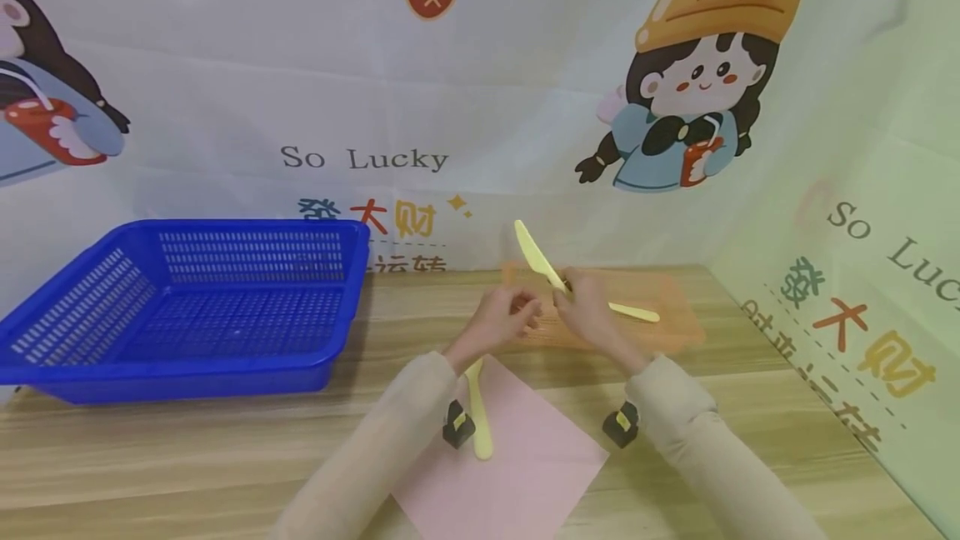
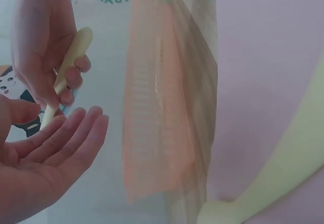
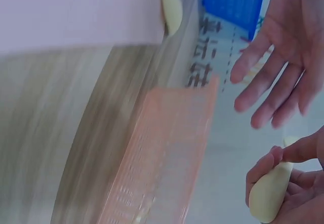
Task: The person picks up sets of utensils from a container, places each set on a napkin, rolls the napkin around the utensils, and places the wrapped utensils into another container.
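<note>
In the head view my right hand grips a pale yellow plastic knife, its blade pointing up and to the left. The fingers wrap its handle, whose rounded end shows in the right wrist view. My left hand is just to the left, palm up and fingers loosely bent in the left wrist view, with nothing held. Behind and below both hands is a translucent orange basket with another pale yellow utensil in it. A similar utensil lies on a pink square sheet, its far end partly hidden by my left wrist.
A large blue slatted basket stands at the left on the wood-grain table. A printed cloth wall rises right behind the table, and another cloth borders the right side.
</note>
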`<state>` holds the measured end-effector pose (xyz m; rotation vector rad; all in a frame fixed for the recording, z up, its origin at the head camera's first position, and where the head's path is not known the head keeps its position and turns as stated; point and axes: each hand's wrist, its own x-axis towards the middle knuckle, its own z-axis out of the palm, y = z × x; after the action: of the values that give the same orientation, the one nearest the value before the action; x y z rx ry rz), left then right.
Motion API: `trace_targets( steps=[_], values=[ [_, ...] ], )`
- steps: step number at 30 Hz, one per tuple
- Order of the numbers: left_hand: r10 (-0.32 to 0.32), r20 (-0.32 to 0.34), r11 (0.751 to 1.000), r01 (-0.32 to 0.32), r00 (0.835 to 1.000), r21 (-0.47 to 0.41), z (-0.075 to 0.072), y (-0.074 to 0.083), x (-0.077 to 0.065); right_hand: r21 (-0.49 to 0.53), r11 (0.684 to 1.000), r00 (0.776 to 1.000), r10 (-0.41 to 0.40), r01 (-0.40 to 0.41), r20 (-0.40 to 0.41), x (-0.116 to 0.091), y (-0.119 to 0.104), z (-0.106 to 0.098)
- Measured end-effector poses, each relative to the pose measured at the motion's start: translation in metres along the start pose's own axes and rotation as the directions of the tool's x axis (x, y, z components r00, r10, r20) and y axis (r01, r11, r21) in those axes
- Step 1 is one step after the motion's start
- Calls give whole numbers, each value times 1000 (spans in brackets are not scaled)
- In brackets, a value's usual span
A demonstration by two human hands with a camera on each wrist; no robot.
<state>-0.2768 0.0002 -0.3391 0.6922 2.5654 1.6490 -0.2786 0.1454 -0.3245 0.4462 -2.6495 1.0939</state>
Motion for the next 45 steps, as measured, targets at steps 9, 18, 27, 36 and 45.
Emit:
trace_targets(
  steps=[9, 18, 27, 36, 45],
  values=[
    [-124, -15, 979, 120, 992, -164, 0, 3, -18, 113, 992, 988, 32, -49, 148, -25, -22, 16],
    [-321, -22, 907, 301, 947, -294, -4, -6, -31, 232, 967, 985, 71, -107, 158, -44, -26, 36],
    [-419, 3, 860, 398, 908, -321, -10, -20, -41, 284, 953, 971, 36, -104, 236, -56, -25, 46],
    [-477, 31, 844, 468, 878, -261, -12, -28, -56, 53, 998, 966, -34, 21, 258, -70, -23, 56],
    [-502, 18, 843, 494, 865, -212, -11, -30, -64, 155, 983, 928, 31, -95, 372, -72, -20, 57]
  ],
)
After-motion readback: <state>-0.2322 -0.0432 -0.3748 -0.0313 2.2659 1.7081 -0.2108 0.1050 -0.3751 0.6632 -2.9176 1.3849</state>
